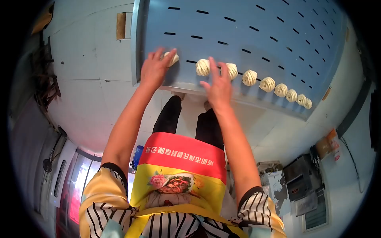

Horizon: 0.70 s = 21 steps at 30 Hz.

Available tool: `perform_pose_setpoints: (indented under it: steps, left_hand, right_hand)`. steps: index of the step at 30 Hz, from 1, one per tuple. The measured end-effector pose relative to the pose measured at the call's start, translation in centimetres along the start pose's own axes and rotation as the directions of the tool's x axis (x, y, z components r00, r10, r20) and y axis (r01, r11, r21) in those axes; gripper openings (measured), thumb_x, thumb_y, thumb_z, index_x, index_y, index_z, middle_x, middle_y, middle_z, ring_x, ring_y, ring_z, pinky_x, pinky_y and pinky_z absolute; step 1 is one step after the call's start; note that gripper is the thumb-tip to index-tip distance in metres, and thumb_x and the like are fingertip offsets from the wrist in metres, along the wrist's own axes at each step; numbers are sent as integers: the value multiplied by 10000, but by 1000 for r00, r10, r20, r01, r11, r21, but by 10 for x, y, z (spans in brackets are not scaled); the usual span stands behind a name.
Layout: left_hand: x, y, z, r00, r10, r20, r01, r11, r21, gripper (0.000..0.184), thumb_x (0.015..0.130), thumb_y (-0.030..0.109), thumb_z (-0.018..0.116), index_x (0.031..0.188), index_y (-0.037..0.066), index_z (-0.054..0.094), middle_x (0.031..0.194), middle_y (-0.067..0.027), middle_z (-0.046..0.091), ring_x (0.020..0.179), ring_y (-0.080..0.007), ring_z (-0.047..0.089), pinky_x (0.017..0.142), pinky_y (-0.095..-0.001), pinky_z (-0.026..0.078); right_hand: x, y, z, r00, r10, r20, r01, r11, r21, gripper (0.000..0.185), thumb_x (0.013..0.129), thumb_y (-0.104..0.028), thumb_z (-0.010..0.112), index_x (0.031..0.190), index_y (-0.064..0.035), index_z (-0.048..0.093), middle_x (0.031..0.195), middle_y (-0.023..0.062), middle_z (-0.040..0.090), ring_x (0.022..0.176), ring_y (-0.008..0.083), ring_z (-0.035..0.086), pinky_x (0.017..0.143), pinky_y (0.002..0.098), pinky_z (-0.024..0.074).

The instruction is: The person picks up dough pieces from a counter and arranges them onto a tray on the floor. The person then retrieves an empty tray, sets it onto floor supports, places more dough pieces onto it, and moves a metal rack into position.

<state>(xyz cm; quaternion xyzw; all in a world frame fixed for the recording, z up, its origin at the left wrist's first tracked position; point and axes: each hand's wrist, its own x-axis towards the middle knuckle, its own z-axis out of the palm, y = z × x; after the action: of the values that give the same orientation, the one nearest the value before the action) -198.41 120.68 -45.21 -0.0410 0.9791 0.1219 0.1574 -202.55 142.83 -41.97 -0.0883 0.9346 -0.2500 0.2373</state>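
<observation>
Twisted dough rolls lie in a row along the near edge of a blue slotted tray (210, 29). My left hand (154, 70) is at the leftmost dough roll (171, 58), its fingers on and around it. The roll is partly covered by the fingers. My right hand (219, 89) hovers at the tray's near edge with its fingers spread, holding nothing. Its fingertips come between a second roll (202, 67) and a third roll (231, 71), overlapping the third one's left side.
Several more rolls (267, 84) continue toward the tray's right corner. The tray has a raised metal rim (254, 101). Below it are my legs and a red and yellow apron (178, 158). A dark appliance (302, 178) stands at the lower right.
</observation>
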Motion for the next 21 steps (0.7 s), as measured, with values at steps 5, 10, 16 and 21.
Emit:
perform_pose_setpoints:
  steps: [5, 10, 16, 21]
  left_hand:
    - [7, 3, 8, 981, -172, 88, 193, 888, -417, 581, 678, 87, 734, 1205, 154, 498, 1036, -121, 544, 927, -321, 546, 789, -389, 456]
    - [4, 35, 22, 956, -284, 72, 280, 818, -503, 583, 658, 139, 774, 1156, 91, 474, 1011, -144, 533, 906, -344, 550, 742, -416, 463]
    - [-2, 36, 8, 987, -117, 106, 149, 915, -374, 717, 691, 83, 722, 1321, 229, 411, 1165, -70, 498, 969, -293, 555, 761, -385, 489]
    - [2, 21, 24, 999, -25, 43, 40, 911, -411, 601, 723, 48, 666, 1259, 248, 480, 1163, -43, 501, 974, -274, 550, 774, -370, 493]
  right_hand:
    - [26, 14, 59, 998, -42, 49, 41, 999, 27, 714, 632, -99, 771, 1269, -186, 462, 1221, 113, 439, 1001, 299, 535, 784, 400, 484]
    - [22, 11, 57, 998, -10, 55, 7, 999, 45, 691, 628, -99, 773, 1247, -168, 474, 1204, 108, 447, 1014, 304, 534, 784, 393, 482]
    - [16, 5, 49, 999, -33, -19, 33, 999, 38, 654, 637, -76, 757, 1227, -146, 482, 1160, 107, 480, 1004, 308, 543, 781, 388, 483]
    - [21, 21, 58, 998, -65, -10, 65, 994, 87, 631, 659, -55, 735, 1229, -130, 475, 1168, 106, 477, 994, 309, 555, 766, 386, 488]
